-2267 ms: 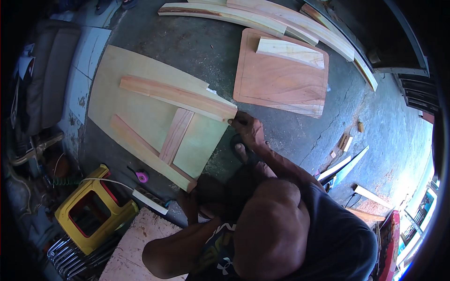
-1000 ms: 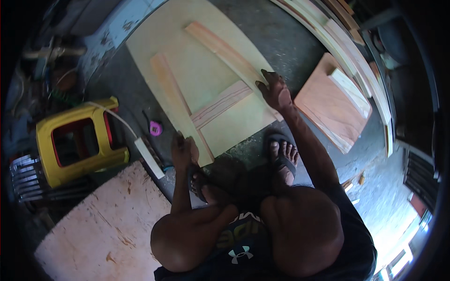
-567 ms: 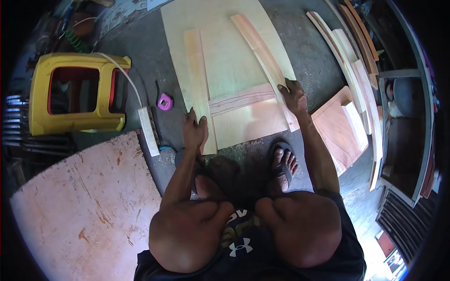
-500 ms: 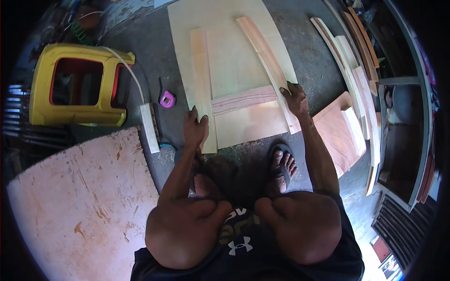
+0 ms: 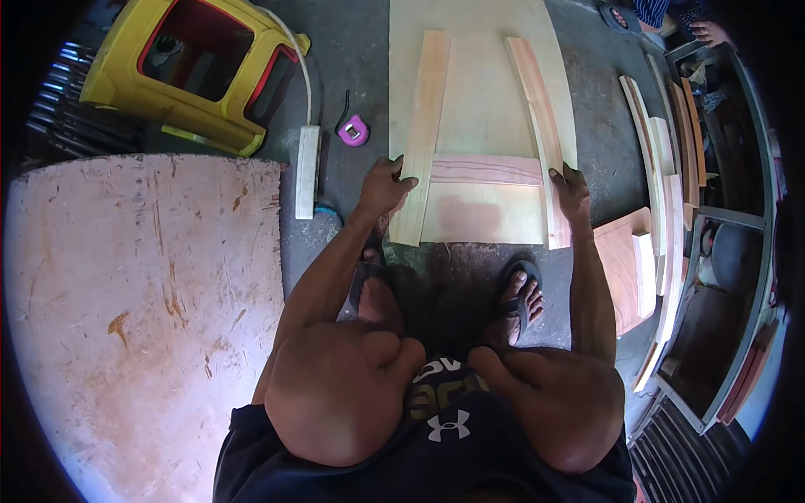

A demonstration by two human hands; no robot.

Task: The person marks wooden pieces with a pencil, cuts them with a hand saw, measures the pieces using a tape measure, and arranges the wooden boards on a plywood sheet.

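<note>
Squatting person: left hand [image 5: 384,186] is gripping the left slat [image 5: 422,138], fingers curled; right hand [image 5: 572,189] is pressing the right slat [image 5: 538,138], fingers spread, on the plywood sheet [image 5: 478,92].

Person squatting, knees wide apart, both forearms reaching toward twelve o'clock. Left hand [image 5: 387,184] curls closed, fingers gripping; right hand [image 5: 572,189] presses down flat (fingers spread, palm lowered).
</note>
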